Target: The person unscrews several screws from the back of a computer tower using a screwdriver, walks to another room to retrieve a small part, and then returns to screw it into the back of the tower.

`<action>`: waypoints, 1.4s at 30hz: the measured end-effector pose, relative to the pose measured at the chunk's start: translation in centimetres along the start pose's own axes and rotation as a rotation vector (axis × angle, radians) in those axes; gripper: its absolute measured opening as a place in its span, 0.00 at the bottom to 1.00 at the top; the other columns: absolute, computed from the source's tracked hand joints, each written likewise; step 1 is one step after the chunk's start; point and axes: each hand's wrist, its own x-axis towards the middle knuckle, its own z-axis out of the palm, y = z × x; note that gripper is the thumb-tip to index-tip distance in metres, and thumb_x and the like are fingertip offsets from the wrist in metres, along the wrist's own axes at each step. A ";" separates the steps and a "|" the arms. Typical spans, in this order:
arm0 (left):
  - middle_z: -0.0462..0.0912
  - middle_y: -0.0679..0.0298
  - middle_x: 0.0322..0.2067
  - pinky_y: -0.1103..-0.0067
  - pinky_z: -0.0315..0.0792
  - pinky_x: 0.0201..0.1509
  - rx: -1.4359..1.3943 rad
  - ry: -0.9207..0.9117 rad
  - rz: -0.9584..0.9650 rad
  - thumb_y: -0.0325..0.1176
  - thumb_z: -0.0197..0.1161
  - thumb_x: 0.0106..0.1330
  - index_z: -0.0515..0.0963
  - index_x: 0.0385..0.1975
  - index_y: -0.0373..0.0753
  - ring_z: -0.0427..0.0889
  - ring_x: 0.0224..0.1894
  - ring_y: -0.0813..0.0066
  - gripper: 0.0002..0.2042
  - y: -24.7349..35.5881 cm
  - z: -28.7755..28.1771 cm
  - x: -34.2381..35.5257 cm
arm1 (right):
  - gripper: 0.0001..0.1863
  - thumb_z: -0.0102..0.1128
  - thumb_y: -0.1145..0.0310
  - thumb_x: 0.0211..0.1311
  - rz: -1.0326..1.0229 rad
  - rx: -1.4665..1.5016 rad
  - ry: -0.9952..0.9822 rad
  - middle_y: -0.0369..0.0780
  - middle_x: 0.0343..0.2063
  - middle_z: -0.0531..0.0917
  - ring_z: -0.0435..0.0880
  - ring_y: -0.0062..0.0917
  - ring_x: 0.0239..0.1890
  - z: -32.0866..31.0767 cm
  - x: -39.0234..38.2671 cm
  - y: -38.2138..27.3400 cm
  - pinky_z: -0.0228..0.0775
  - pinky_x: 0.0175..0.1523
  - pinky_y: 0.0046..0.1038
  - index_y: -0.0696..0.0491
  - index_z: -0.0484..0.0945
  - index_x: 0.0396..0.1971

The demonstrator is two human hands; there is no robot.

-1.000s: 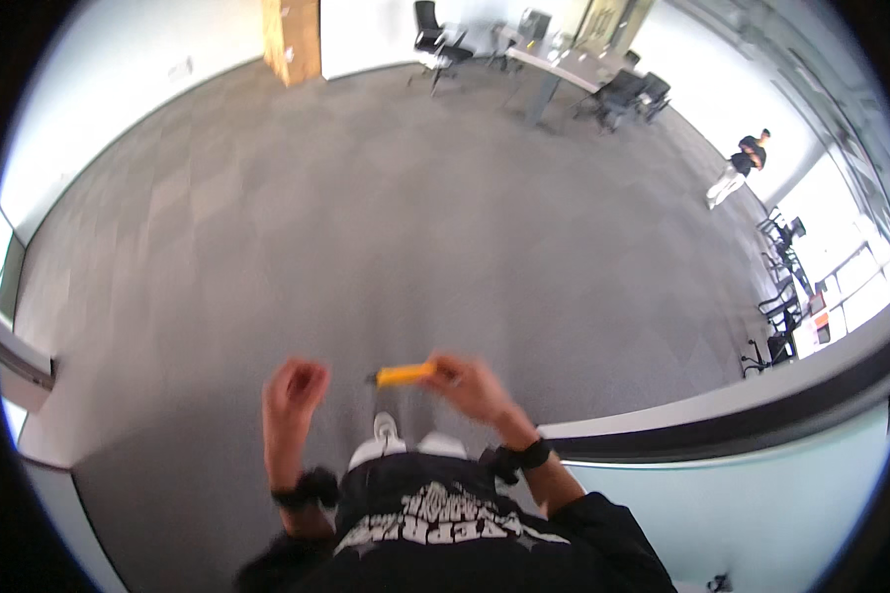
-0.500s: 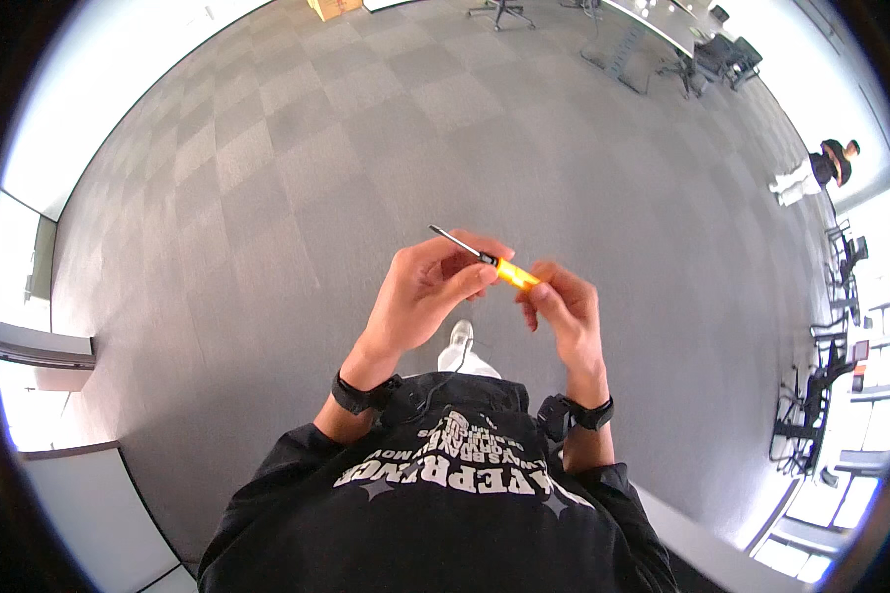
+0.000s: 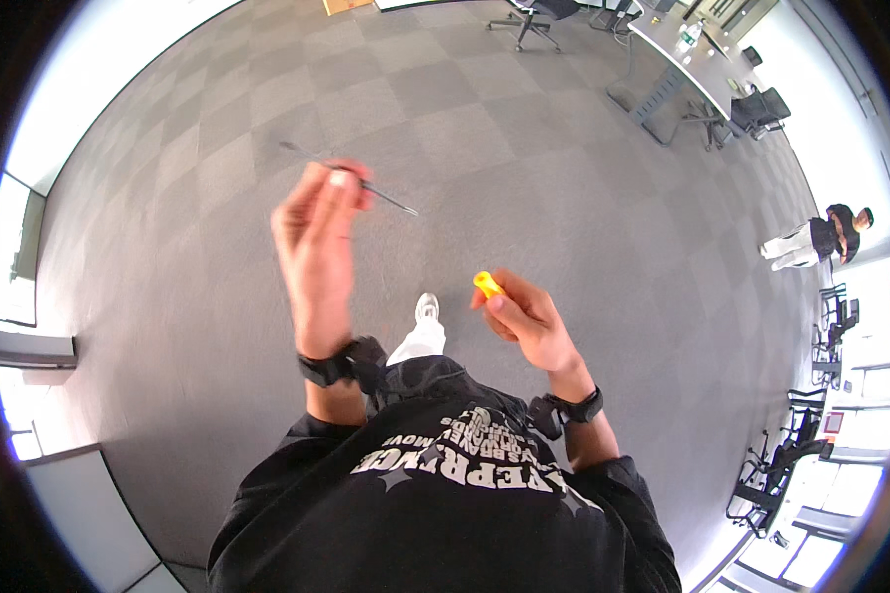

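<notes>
Raised ahead and to the left, my left hand is closed around the middle of a double-ended screwdriver shaft. The thin metal shaft sticks out on both sides of my fingers, its far-left end smeared by motion. My right hand, lower and nearer my body, grips a yellow screwdriver handle. The handle's open end points up and to the left, and the rest of it is hidden in my fingers. Shaft and handle are apart, with a wide gap between my hands.
Grey carpet tiles cover the floor around my white shoe. A desk and office chairs stand at the far right. A person stands by the right wall. More chairs line the right side.
The shaft has come out of the yellow handle. My left hand has swung away to the upper left with the shaft, while my right hand keeps the handle slightly further left.
</notes>
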 end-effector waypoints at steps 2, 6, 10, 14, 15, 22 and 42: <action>0.81 0.61 0.35 0.78 0.73 0.43 0.006 -0.018 -0.019 0.33 0.55 0.74 0.77 0.38 0.35 0.80 0.36 0.76 0.08 -0.1 0.7 6.2 | 0.13 0.54 0.63 0.73 0.055 -0.023 0.046 0.28 0.24 0.72 0.64 0.10 0.26 -4.1 3.8 -0.4 0.54 0.31 0.17 0.57 0.79 0.45; 0.79 0.63 0.31 0.78 0.74 0.39 0.053 -0.256 -0.173 0.34 0.50 0.76 0.75 0.42 0.34 0.79 0.30 0.77 0.10 -4.8 4.8 14.8 | 0.16 0.55 0.69 0.71 -0.177 -0.192 0.199 0.30 0.34 0.77 0.66 0.10 0.27 -11.4 10.9 -3.4 0.55 0.30 0.15 0.59 0.78 0.54; 0.76 0.67 0.26 0.82 0.67 0.32 0.323 -0.562 -0.270 0.31 0.53 0.74 0.78 0.40 0.31 0.72 0.27 0.81 0.09 -9.9 9.9 20.9 | 0.15 0.52 0.73 0.70 -0.195 -0.138 0.361 0.32 0.36 0.78 0.66 0.09 0.27 -17.6 17.2 -7.4 0.56 0.30 0.14 0.59 0.77 0.54; 0.75 0.69 0.25 0.81 0.60 0.28 0.386 -0.694 -0.066 0.26 0.61 0.67 0.81 0.39 0.32 0.66 0.26 0.83 0.06 -14.0 14.5 27.3 | 0.12 0.51 0.78 0.67 -0.406 -0.165 0.474 0.34 0.36 0.78 0.67 0.09 0.27 -24.3 23.1 -9.8 0.57 0.32 0.13 0.59 0.76 0.48; 0.75 0.69 0.26 0.80 0.59 0.27 0.408 -0.723 0.008 0.24 0.63 0.65 0.82 0.39 0.32 0.65 0.26 0.83 0.06 -14.7 15.9 29.1 | 0.10 0.52 0.78 0.67 -0.462 -0.205 0.468 0.34 0.36 0.78 0.67 0.09 0.28 -26.5 24.5 -10.2 0.57 0.32 0.13 0.59 0.76 0.46; 0.74 0.68 0.24 0.82 0.63 0.27 0.531 -0.685 0.017 0.22 0.67 0.61 0.85 0.41 0.39 0.69 0.24 0.84 0.10 -14.3 18.1 29.4 | 0.07 0.55 0.77 0.66 -0.419 -0.275 0.394 0.37 0.36 0.81 0.73 0.13 0.31 -27.1 24.8 -11.2 0.63 0.35 0.17 0.59 0.75 0.43; 0.76 0.65 0.26 0.80 0.73 0.32 0.498 -0.828 -0.048 0.20 0.67 0.59 0.81 0.44 0.38 0.76 0.26 0.79 0.13 -32.3 29.7 63.5 | 0.09 0.51 0.74 0.69 -0.167 0.051 0.315 0.33 0.28 0.76 0.67 0.11 0.24 -49.1 58.4 -13.5 0.57 0.27 0.16 0.58 0.74 0.45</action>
